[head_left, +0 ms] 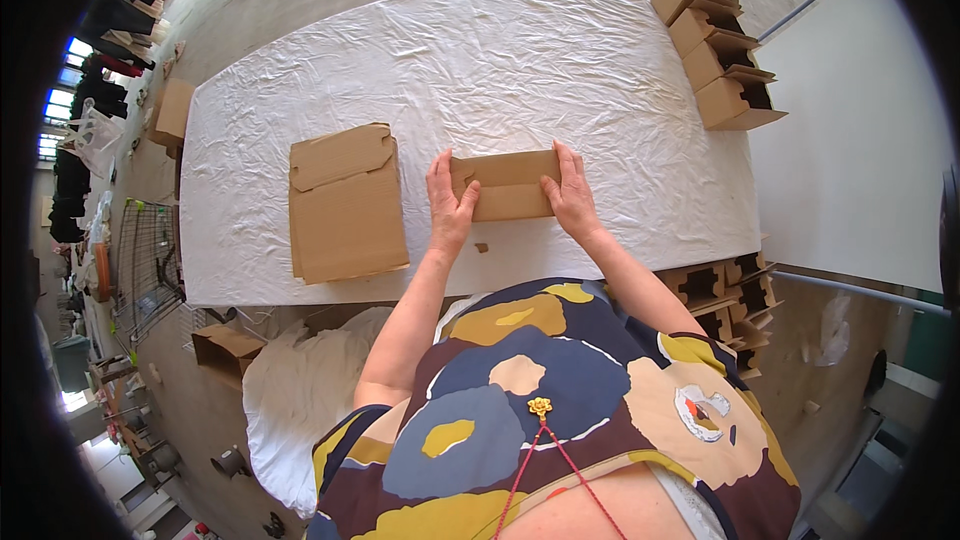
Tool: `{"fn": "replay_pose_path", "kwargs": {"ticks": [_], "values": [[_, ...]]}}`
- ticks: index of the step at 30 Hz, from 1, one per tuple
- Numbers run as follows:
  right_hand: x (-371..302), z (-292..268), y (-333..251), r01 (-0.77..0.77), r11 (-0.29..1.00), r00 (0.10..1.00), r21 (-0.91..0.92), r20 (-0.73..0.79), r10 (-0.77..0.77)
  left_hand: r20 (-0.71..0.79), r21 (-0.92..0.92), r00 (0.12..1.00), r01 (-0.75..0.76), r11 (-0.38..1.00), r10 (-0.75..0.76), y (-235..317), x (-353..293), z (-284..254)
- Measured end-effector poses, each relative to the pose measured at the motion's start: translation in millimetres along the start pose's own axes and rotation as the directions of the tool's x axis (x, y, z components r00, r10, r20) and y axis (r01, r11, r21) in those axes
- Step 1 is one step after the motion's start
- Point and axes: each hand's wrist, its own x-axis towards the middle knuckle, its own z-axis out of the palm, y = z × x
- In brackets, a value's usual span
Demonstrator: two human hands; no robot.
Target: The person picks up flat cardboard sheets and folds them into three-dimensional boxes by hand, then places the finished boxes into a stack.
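The left grip (449, 204) and right grip (574, 200) pinch opposite ends of the cardboard box (508, 202), the flat cardboard stack (348, 220) at its nine o'clock; ideally, press evenly, keeping edges square.

Left arm: bare forearm (420, 280) slanting forward and slightly inward, elbow bent.
Left hand: bare left hand (450, 204), palm turned inward, fingers (440, 172) pointing forward, thumb (469, 198) angled toward the other hand.
Right arm: bare forearm (645, 282) slanting more sharply inward.
Right hand: bare right hand (572, 202), mirroring it, slightly apart, thumb angled inward.
Fingertips: partly hidden, apparently curled a little.
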Motion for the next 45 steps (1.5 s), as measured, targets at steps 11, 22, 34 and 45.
{"fn": "replay_pose_path", "kwargs": {"ticks": [11, 22, 34, 45], "values": [[17, 7, -6, -0.041, 0.968, 0.999, -0.248, -0.018, 0.038, 0.002, 0.019, 0.999, -0.038, 0.999, 0.038, -4, 5, 4], [8, -4, -11, 0.055, 0.937, 0.996, -0.345, -0.046, -0.075, 0.173, -0.263, 0.985, 0.066, 0.962, -0.021, -19, 10, -20], [-40, -22, -52, 0.335, 0.915, 0.942, -0.222, 0.082, -0.325, 0.184, -0.212, 0.976, 0.154, 0.965, -0.116, -18, 12, -28], [-47, -28, -58, 0.224, 0.973, 0.966, -0.046, -0.123, -0.228, 0.200, -0.153, 0.976, 0.123, 0.981, -0.091, -10, 16, -32]]}}
